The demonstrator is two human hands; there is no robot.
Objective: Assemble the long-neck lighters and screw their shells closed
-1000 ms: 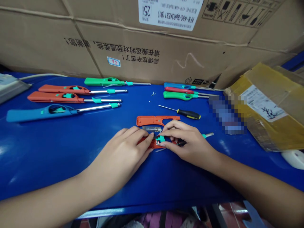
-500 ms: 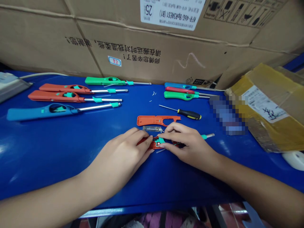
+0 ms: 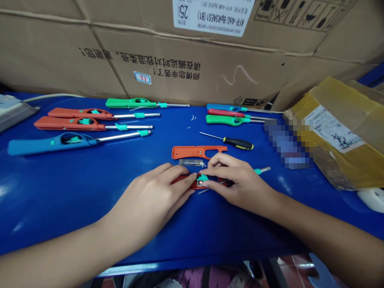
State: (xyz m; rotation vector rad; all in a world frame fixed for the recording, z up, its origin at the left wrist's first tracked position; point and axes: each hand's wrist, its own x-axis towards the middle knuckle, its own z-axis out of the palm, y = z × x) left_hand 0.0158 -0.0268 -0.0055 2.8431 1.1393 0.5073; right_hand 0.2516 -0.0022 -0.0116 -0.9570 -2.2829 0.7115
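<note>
An opened orange lighter half-shell [image 3: 192, 183] lies on the blue table [image 3: 75, 180], its metal nozzle tip [image 3: 261, 170] pointing right. My left hand [image 3: 153, 196] lies over its left end, fingers pressed on it. My right hand [image 3: 237, 180] pinches a small teal trigger piece [image 3: 204, 177] at the shell's middle. Just behind them lie a clear fuel tube [image 3: 192, 163] and the other orange shell half [image 3: 198, 151].
A black-handled screwdriver [image 3: 234, 142] lies behind the hands. Several assembled long lighters [image 3: 81, 124] lie at left, three more [image 3: 231, 114] at back right. A big cardboard box [image 3: 180, 48] walls the back; a yellow-taped parcel [image 3: 339, 132] sits at right.
My right hand has lowered the teal piece a little onto the shell. The view has shifted slightly; the hands otherwise stay in place.
</note>
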